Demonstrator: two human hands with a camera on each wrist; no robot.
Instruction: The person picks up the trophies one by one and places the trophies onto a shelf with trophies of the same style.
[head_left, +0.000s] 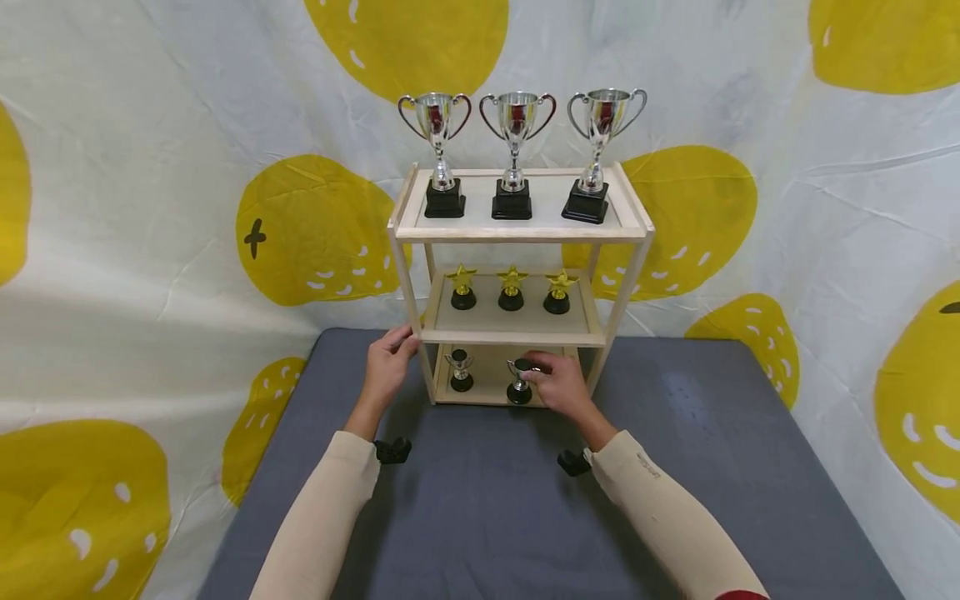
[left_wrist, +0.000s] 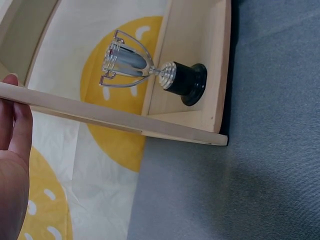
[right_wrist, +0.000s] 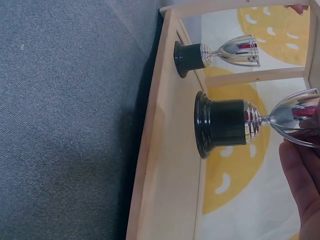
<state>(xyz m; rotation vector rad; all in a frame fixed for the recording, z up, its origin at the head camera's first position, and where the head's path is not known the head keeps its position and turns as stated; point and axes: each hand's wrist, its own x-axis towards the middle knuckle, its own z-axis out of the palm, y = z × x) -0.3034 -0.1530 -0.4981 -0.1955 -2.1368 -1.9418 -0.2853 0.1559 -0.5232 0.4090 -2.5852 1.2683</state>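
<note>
My right hand (head_left: 558, 382) grips a small silver trophy cup (head_left: 519, 385) by its bowl at the lowest level of a wooden shelf rack (head_left: 517, 339). Seen from the right wrist, this trophy cup (right_wrist: 227, 122) is upright, its black base close over the bottom board. A second small trophy cup (head_left: 461, 372) stands to its left on the same board, also shown from the left wrist (left_wrist: 150, 70). At the rack's left front post (left_wrist: 100, 113), my left hand (head_left: 390, 363) holds the upright just under the middle level, with fingertips around it.
On the rack's top board (head_left: 551, 200) stand three large silver trophy cups (head_left: 517, 117). Three gold star trophies (head_left: 512, 283) line the middle level. The rack sits on a grey cloth-covered table (head_left: 480, 500), before a white curtain (head_left: 187, 208) printed with yellow fruit.
</note>
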